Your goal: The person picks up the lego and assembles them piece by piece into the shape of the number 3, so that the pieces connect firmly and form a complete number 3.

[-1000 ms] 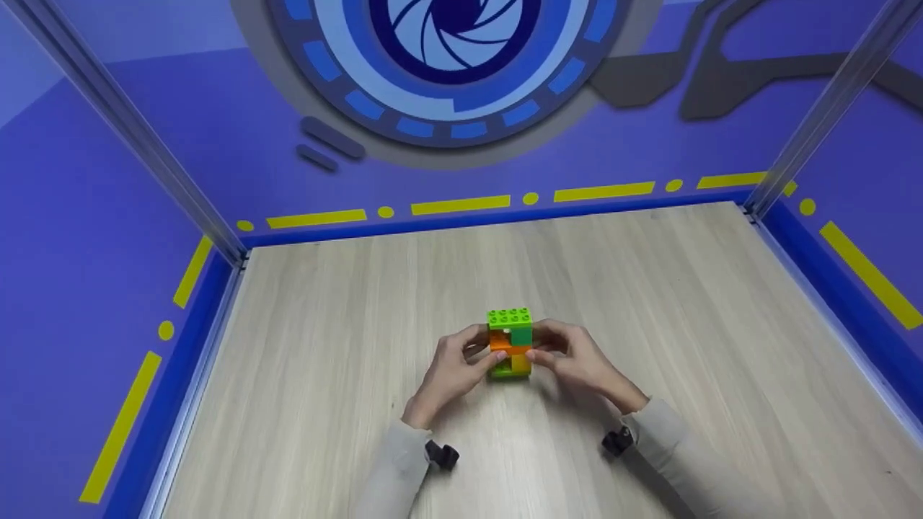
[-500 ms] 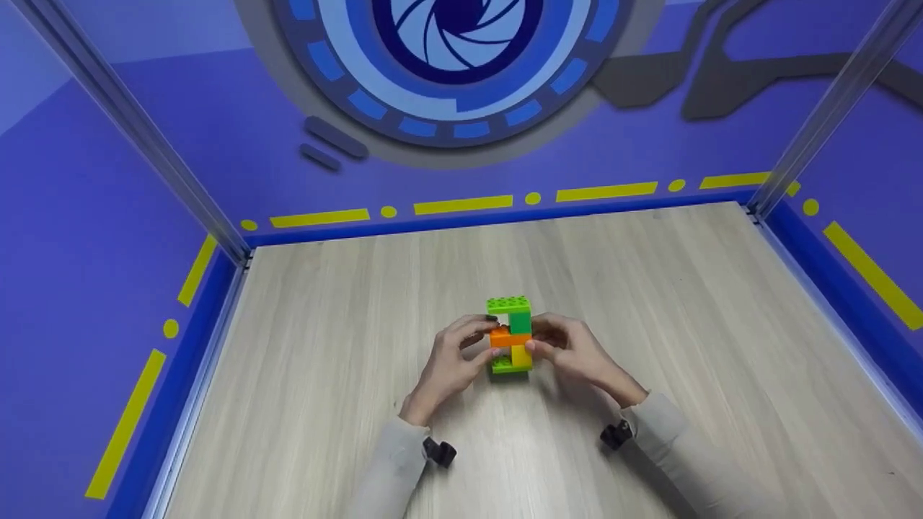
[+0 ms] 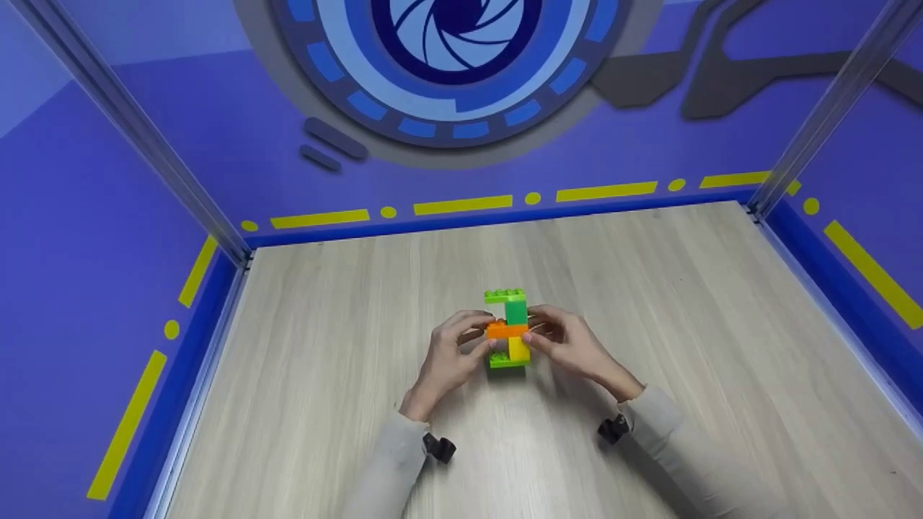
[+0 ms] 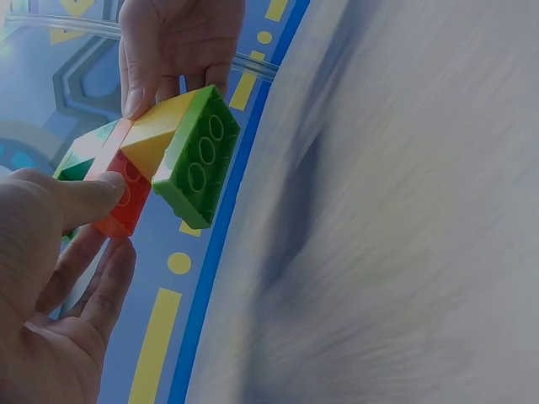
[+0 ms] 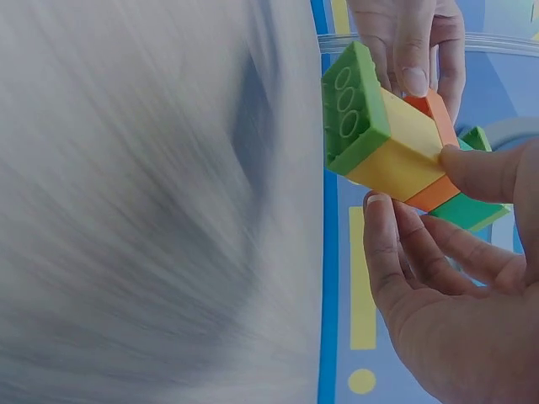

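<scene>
A small stack of toy building bricks is held up off the table between both hands. From the bottom it has a light green brick (image 3: 508, 363), a yellow brick (image 3: 519, 349), an orange brick (image 3: 506, 331), a dark green brick (image 3: 516, 313) and a light green top brick (image 3: 505, 295). Gaps open to the left above and below the orange one. My left hand (image 3: 453, 353) pinches the orange brick's left end, thumb below it. My right hand (image 3: 577, 348) grips the right side, thumb near the orange-yellow joint. The hollow underside of the bottom brick (image 4: 202, 156) shows in the left wrist view.
Below the hands spreads a pale wooden tabletop (image 3: 346, 324). Blue printed panels (image 3: 461, 158) stand along its back and sides, with metal posts (image 3: 137, 130) at the corners. A small black camera (image 3: 440, 448) sits at each wrist.
The stack has risen slightly and tilted, so its top studs show less and its front more. My left fingers have shifted onto the orange brick's end. Both hands keep hold.
</scene>
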Demonstrator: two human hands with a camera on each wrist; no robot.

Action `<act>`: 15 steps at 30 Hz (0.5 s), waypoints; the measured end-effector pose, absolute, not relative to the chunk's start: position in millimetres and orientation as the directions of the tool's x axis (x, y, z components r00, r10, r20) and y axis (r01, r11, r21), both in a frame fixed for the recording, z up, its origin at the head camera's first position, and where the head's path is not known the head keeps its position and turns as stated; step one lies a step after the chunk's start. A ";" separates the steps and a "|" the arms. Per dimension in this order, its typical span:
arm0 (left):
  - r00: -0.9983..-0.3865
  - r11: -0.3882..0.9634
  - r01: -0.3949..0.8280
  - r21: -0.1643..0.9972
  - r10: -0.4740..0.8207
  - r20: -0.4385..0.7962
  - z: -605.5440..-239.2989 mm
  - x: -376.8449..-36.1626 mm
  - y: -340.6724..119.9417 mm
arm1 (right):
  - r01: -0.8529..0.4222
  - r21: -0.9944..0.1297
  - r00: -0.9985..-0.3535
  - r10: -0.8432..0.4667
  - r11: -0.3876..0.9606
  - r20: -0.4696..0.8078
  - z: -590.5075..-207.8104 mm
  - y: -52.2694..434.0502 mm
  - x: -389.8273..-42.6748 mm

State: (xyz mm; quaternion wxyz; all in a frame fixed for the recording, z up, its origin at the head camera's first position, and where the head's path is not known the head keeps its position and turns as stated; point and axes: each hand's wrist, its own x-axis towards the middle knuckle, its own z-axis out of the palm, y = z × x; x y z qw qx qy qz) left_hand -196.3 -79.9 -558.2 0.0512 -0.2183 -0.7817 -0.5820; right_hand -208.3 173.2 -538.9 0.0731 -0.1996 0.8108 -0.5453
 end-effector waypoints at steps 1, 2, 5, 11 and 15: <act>-0.901 0.230 0.398 0.888 0.282 0.331 -557.8 -197.1 -79.7 | -0.246 -0.914 -0.910 -0.401 0.322 0.104 -539.2 173.0 -208.7; -0.902 0.233 0.394 0.889 0.282 0.326 -557.2 -197.9 -79.5 | -0.249 -0.914 -0.912 -0.397 0.321 0.109 -539.4 172.6 -209.0; -0.907 0.260 0.386 0.885 0.280 0.314 -556.1 -201.2 -78.7 | -0.254 -0.910 -0.917 -0.380 0.327 0.119 -539.8 171.1 -210.1; -0.916 0.318 0.371 0.872 0.278 0.289 -553.6 -207.2 -79.4 | -0.252 -0.907 -0.926 -0.356 0.336 0.126 -540.7 169.6 -213.4; -0.919 0.312 0.354 0.882 0.290 0.266 -556.0 -210.5 -80.8 | -0.218 -0.913 -0.939 -0.330 0.344 0.100 -542.4 169.3 -215.3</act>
